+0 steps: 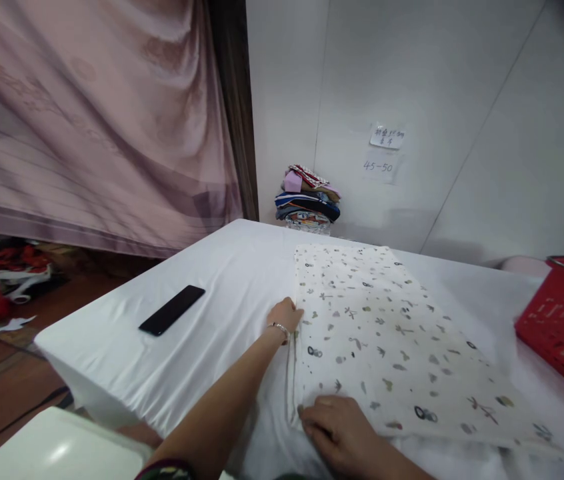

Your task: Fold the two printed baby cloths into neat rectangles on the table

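Note:
A white cloth (362,333) printed with small grey, green and brown motifs lies flat on the white-covered table (232,267). Layered edges along its left side show that it is folded. My left hand (285,315), with a bracelet at the wrist, is closed on the cloth's left edge, about halfway along; its fingertips are partly hidden. Nearer to me, my right hand (339,427) has its fingers curled and pinches the near left corner of the same cloth.
A black phone (173,310) lies on the table at left. A red plastic basket (557,320) stands at the right edge. Behind the table is a stack of folded fabrics (308,197). A white stool (57,447) sits at lower left, and a pink curtain (112,120) hangs beyond.

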The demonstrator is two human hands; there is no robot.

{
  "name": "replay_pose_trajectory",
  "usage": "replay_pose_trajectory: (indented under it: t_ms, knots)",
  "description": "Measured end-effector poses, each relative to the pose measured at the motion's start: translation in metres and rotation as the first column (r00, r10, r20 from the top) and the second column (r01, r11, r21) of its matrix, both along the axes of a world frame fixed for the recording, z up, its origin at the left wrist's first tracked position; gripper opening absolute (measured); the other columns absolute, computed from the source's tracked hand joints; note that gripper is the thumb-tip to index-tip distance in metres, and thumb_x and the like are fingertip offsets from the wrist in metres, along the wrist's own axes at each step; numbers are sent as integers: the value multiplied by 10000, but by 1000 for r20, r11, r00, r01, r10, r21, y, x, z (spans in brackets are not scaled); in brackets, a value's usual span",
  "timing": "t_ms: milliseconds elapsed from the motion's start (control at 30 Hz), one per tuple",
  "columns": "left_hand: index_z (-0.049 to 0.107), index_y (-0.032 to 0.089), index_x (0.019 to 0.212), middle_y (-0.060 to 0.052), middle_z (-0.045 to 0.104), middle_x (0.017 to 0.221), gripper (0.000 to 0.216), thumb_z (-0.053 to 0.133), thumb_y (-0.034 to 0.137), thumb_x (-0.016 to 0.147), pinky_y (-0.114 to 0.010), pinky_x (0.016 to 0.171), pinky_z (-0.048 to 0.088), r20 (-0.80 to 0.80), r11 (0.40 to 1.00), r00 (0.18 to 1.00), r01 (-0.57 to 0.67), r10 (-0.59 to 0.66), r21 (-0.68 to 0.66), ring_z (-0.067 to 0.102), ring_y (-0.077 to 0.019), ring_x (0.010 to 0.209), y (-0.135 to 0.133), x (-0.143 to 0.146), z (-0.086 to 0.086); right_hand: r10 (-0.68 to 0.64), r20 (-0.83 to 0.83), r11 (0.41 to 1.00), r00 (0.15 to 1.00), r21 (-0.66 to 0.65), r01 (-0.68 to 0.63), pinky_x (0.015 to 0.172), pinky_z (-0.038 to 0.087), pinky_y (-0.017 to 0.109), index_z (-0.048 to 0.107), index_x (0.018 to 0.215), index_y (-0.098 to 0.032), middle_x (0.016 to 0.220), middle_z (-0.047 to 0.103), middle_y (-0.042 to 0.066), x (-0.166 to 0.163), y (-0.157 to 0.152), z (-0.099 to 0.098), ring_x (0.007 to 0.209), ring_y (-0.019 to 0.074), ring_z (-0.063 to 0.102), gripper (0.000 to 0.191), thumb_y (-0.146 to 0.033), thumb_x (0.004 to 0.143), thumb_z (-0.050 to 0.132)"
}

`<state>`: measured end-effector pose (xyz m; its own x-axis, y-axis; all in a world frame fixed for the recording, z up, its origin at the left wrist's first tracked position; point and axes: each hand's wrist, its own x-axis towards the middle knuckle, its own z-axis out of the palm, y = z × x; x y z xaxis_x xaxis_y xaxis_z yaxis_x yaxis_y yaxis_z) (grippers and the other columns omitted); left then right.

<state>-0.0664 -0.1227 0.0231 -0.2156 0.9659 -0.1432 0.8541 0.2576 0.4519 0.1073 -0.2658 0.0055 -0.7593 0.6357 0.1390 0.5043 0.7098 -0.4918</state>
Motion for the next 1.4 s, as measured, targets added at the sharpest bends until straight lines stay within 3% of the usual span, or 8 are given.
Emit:
replay_pose_trajectory:
  t_ms: [267, 633, 867, 1033, 1167, 1233, 1300, 1400]
  knots:
    - [537, 205, 974, -48, 652, 997, 233, 490, 286, 761, -230, 727, 428, 136, 999, 991, -21, 14, 46, 597, -149, 900, 13, 4, -9, 5, -16, 1000, 1000, 5, -5, 588, 319, 201, 528, 722, -197, 659, 538, -13, 1, 0, 0, 639, 102, 491, 217, -205, 855, 356]
    - [533, 190, 1007, -87, 644, 1003, 289, 528, 307, 743, -278, 706, 441, 125, 999, 991, -47, 44, 22, 599, -197, 882, 18, -4, -14, 9, -45, 1000, 999, -26, -11, 607, 349, 203, 571, 813, -195, 693, 550, 3, 3, 0, 0, 663, 108, 504, 264, -229, 884, 319]
    - [540, 173, 981, -93, 648, 966, 260, 520, 267, 739, -272, 716, 438, 104, 1000, 994, -21, 19, 15, 605, -197, 880, 19, -2, -12, 50, 57, 996, 997, 69, -54, 696, 382, 289, 553, 1035, -210, 915, 570, 61, 13, -3, 4, 812, 188, 496, 359, -475, 808, 467]
    - [497, 147, 1025, -150, 633, 984, 307, 471, 325, 777, -325, 744, 425, 20, 998, 998, 62, -63, 24, 590, -256, 940, 8, 3, -3, -17, 105, 994, 994, 110, 5, 707, 376, 295, 571, 917, -204, 895, 556, 50, 23, -9, 7, 816, 182, 477, 195, -337, 813, 474]
    - [480, 129, 1049, -167, 634, 986, 441, 469, 465, 764, -334, 734, 428, -85, 986, 983, 164, -165, -19, 595, -280, 934, -7, 2, 2, -170, 9, 982, 985, 90, 168, 739, 382, 264, 588, 880, -203, 890, 569, 36, 67, -3, 25, 835, 152, 498, 164, -262, 842, 440]
    - [470, 110, 1093, -186, 623, 1026, 494, 433, 485, 776, -355, 762, 424, -111, 976, 969, 215, -219, -41, 591, -296, 949, -13, 0, 3, -344, -24, 934, 939, 91, 345, 769, 385, 258, 601, 882, -205, 916, 580, 36, 109, 6, 32, 872, 151, 509, 172, -220, 835, 436]
    - [444, 86, 1158, -200, 615, 1050, 537, 420, 467, 781, -369, 778, 421, -120, 963, 957, 258, -265, -73, 584, -306, 968, -16, -1, 3, -554, -28, 826, 832, 109, 553, 802, 384, 259, 618, 872, -204, 932, 593, 36, 160, 14, 33, 897, 156, 521, 192, -205, 826, 432]
    - [390, 82, 1246, -192, 613, 1067, 635, 420, 494, 765, -373, 776, 429, -88, 954, 952, 284, -292, -97, 578, -311, 984, -18, 0, 3, -881, 28, 472, 473, 141, 870, 819, 389, 252, 628, 964, -169, 1013, 598, 74, 236, 21, 28, 935, 175, 545, 261, -248, 827, 421]
